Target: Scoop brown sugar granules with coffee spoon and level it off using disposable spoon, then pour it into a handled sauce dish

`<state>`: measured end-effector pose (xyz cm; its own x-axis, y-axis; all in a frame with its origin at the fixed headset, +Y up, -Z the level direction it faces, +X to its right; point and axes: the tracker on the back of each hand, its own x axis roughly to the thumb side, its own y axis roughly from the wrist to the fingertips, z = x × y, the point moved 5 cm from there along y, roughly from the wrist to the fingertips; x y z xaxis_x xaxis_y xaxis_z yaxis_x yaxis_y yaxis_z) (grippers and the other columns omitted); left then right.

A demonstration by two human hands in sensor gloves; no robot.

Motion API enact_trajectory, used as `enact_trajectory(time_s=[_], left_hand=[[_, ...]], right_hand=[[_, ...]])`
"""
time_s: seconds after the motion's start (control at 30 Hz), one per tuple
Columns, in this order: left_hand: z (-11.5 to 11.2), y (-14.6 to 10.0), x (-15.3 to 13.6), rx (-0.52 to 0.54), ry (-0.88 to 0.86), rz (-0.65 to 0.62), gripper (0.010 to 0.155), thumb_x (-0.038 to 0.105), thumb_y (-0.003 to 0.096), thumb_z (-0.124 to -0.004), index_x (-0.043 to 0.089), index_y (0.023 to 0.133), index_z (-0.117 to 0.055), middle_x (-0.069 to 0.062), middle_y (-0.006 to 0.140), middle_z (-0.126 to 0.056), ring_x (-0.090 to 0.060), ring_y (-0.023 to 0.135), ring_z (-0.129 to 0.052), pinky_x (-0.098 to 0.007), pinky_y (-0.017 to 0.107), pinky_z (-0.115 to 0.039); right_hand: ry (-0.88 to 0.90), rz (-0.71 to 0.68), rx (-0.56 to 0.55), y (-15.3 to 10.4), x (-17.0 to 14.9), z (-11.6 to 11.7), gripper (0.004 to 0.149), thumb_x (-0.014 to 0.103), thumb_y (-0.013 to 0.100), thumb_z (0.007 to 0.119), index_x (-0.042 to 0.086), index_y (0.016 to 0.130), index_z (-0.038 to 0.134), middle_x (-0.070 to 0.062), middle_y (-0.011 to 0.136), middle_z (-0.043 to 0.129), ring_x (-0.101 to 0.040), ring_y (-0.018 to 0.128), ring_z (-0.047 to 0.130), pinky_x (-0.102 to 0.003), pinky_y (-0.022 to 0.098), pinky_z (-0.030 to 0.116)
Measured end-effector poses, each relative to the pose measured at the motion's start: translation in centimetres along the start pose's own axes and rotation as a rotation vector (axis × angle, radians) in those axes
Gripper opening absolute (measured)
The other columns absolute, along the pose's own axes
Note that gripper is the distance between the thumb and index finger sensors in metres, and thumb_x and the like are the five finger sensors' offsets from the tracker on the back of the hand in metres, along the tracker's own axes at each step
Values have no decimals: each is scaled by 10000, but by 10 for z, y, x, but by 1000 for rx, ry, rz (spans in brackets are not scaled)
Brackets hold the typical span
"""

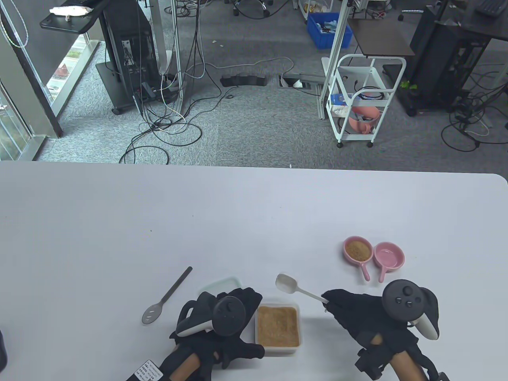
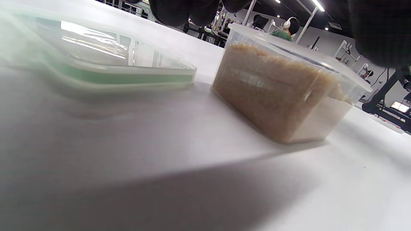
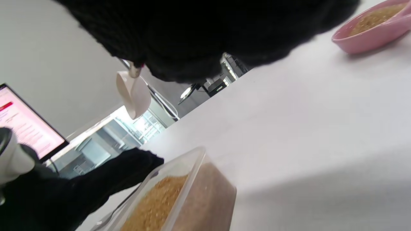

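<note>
A clear tub of brown sugar (image 1: 277,326) (image 2: 282,93) (image 3: 179,199) stands near the front edge. My left hand (image 1: 242,303) (image 3: 96,183) lies beside its left wall, straight fingers (image 2: 192,9) touching the far left corner. My right hand (image 1: 328,299) (image 3: 205,38) pinches the handle of the white disposable spoon (image 1: 291,286) (image 3: 133,93), whose empty bowl points left above the table, behind the tub. The metal coffee spoon (image 1: 166,297) lies loose on the table to the left. Two pink handled sauce dishes stand at the right: one holds sugar (image 1: 358,251) (image 3: 369,29), the other (image 1: 389,256) is empty.
The tub's clear lid (image 1: 224,283) (image 2: 96,64) lies flat just behind my left hand. The white table (image 1: 158,222) reaches far back and left. A dark object (image 1: 2,353) shows at the left edge.
</note>
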<state>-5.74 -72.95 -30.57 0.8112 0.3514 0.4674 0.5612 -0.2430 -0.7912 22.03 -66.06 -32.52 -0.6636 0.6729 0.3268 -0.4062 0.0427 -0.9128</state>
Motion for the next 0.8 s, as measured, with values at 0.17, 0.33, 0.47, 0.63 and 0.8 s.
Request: enact_trajectory(time_s=[0.17,0.33,0.47,0.63,0.8], left_hand=[[-1,0,-1,-11,-1,4,1112,848,303,-707,298,1150,-242,8,1243,-296,-332,1204,-413,-532,853,-370],[-3,1,1,-19,1,4,1110,847,304,-707,298,1150,-244,8,1244,-297,-334,1204,-411,-533,854,-369],[-4,2,1,-23,5,7,1107,845,305,-706,300,1150,-243,8,1244,-299,-335,1203,-413,-533,853,-369],[-6,3,1,-29,10,11,1095,835,313,-711,306,1151,-245,9,1243,-309,-335,1203,-414,-534,853,-370],[-6,3,1,-28,21,17,1080,811,327,-730,306,1150,-246,7,1243,-314,-333,1203,-421,-535,853,-372]], right_hand=[[-150,-53,57,0,21,15,416,364,460,861,173,821,942,-24,445,1018,-272,217,962,-506,402,774],[-371,-82,58,-2,35,24,417,360,454,869,167,815,946,-25,435,1021,-272,208,962,-506,400,776],[-564,-142,29,-6,56,33,418,359,445,880,162,807,954,-26,424,1025,-270,197,963,-502,394,781],[-817,-212,-6,-14,83,49,416,361,431,896,170,793,966,-23,404,1035,-263,174,967,-491,381,793],[-924,-264,14,-16,95,69,416,360,419,910,155,775,975,-22,369,1045,-253,124,965,-476,344,810]])
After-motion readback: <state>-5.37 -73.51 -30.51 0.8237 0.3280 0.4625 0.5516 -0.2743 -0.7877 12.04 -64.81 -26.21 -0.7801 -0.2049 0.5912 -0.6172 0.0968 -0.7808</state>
